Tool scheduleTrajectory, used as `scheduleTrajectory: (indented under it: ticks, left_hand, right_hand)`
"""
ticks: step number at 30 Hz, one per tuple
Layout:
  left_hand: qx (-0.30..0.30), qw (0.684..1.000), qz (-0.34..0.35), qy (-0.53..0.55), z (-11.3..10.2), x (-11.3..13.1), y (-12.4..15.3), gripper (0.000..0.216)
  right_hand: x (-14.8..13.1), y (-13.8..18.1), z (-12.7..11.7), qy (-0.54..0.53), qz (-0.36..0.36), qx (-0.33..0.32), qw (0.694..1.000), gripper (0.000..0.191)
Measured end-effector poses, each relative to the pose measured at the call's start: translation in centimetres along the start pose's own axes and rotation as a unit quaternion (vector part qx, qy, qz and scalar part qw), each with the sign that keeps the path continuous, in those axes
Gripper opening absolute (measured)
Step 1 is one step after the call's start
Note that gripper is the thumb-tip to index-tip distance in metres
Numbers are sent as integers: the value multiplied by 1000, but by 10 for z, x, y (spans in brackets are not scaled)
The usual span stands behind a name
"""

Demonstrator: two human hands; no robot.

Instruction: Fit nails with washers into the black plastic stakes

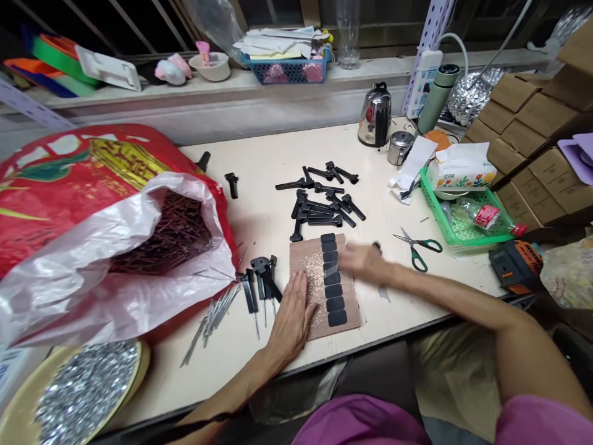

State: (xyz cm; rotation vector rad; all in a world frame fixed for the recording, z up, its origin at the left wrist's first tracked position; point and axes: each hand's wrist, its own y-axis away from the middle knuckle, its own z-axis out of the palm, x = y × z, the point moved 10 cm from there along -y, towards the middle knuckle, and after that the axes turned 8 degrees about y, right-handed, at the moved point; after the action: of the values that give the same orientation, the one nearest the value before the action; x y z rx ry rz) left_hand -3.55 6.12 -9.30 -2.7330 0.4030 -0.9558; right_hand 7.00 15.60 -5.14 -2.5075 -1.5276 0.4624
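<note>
- Head view, centre of the frame: the brown board [302, 252] lies flat on the pale table [264, 216], with a column of black pads [335, 289] down its right part and pale specks [315, 266] beside them.
- Left hand [291, 309], just below centre: laid flat on the board's left side, fingers extended, grasping nothing. A steady, spread palm there should stop the board sliding, provided the fingertips stay off the pads.
- Right hand [364, 262], right of centre: blurred, at the upper right part of the board beside the pads. Whether it pinches anything cannot be told. Short, light movements would probably suit, working pad by pad so that neighbours are not dragged askew.
- Upper centre: black plastic pieces [319, 207] lie heaped beyond the board; the lowest is near its top edge, so the working hand would do well to clear them.
- Left of the board: black-headed pieces with metal shafts [262, 275] lie near the left hand; its wrist should avoid nudging them.
- Right: scissors [419, 246] lie open, well apart from the board; the right forearm is best kept below them.
</note>
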Motion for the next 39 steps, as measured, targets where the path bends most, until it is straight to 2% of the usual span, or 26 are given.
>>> scheduleTrajectory:
  ticks: [2,3,4,7,9,10,11,14,16,19,22,24,25,26,27,29,30,31,32,33,34,37,39]
  left_hand:
    - [0,1000,1,-5,0,1,0,65]
    - [-3,1000,1,-8,0,1,-1,65]
    - [-7,1000,-1,-11,1,1,-1,65]
    - [-18,1000,-5,-18,2,1,-1,65]
    - [-19,1000,-5,-19,2,0,-1,65]
    - [-17,1000,-5,-18,2,-1,-1,64]
    - [-15,1000,-4,-16,2,-1,-1,64]
    - [-14,1000,-5,-8,3,-2,-1,62]
    - [-11,1000,-8,-4,3,-3,-1,60]
    - [-5,1000,-15,3,3,-5,-2,57]
    - [-15,1000,-10,7,5,-6,-3,57]
    - [-23,1000,-3,12,6,-5,-4,58]
    - [-27,999,-2,19,5,-4,-4,58]
    - [-29,999,-3,28,4,-4,-4,59]
    - [-29,999,-4,40,0,-4,-5,58]
    - [-14,998,-8,59,-12,-5,-6,55]
    - [4,998,-11,63,-22,-7,-6,53]
    - [29,998,-14,62,-35,-8,-7,51]
    - [57,997,-18,58,-49,-11,-7,49]
    - [83,995,-24,49,-63,-14,-6,46]
    - [108,993,-31,37,-78,-18,-4,43]
    - [168,984,-57,-5,-116,-30,7,35]
    - [187,980,-66,-29,-134,-36,18,32]
  right_hand:
    - [-31,13,12,-58,-83,-43,994,37]
    - [-31,14,12,-68,-75,-41,994,36]
    - [-22,12,11,-68,-46,-30,996,35]
    - [30,-9,1,-43,64,13,997,28]
    - [53,-19,-3,-29,101,27,994,27]
    - [55,-21,-4,-27,103,27,994,29]
    - [50,-20,-2,-30,90,21,995,32]
    - [13,-3,3,-52,13,-11,998,32]
    - [-3,10,0,-67,1,-22,998,27]
    - [-3,20,-14,-102,67,-15,992,20]
    - [-16,32,-33,-202,138,1,970,17]
    - [-40,51,-30,-325,203,-27,923,14]
    - [-55,66,-19,-397,249,-65,881,14]
    - [-73,85,-2,-467,305,-118,821,14]
    - [-94,108,18,-527,365,-177,747,14]
    - [-132,153,57,-602,475,-269,583,13]
    - [-146,170,74,-622,519,-289,509,13]
    - [-154,179,90,-637,552,-292,452,15]
    - [-157,182,104,-648,574,-285,411,16]
    - [-155,179,117,-656,586,-271,391,18]
    - [-150,172,128,-662,590,-257,386,20]
    - [-143,150,144,-669,577,-239,403,28]
    - [-156,145,141,-674,558,-261,408,35]
